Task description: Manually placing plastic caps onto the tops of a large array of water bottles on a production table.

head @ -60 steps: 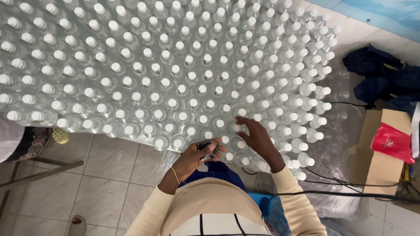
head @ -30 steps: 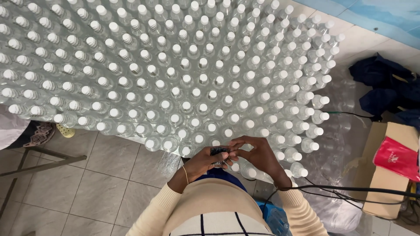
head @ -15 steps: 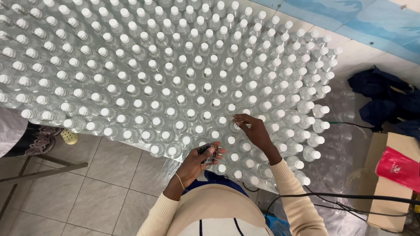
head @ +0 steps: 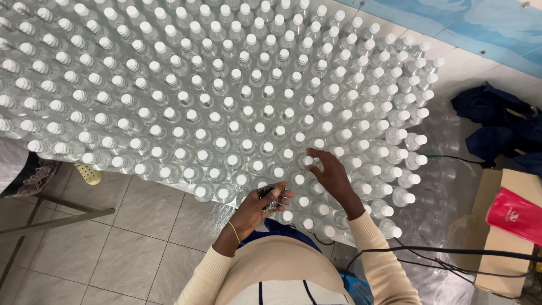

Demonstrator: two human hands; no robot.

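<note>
A dense field of clear plastic bottles with white caps (head: 226, 101) stands upright in rows across the table. My left hand (head: 259, 209) is closed around a small dark object (head: 272, 196) near the front edge of the bottles. My right hand (head: 330, 175) reaches over the front rows with fingers spread, its fingertips touching a white cap (head: 308, 160). It holds nothing. Cream sleeves cover both forearms.
Grey tiled floor (head: 113, 248) lies at lower left with a metal frame leg (head: 51, 220). A cardboard box (head: 502, 226) with a red bag (head: 516, 214) sits at right, dark cloth (head: 497, 124) behind it. Black cables (head: 451, 251) run past my right arm. A yellow sandal (head: 87, 174) peeks out under the bottles.
My right hand left the dark object, where both hands had met, and reached forward onto the bottle caps. My left hand keeps its grip on the object.
</note>
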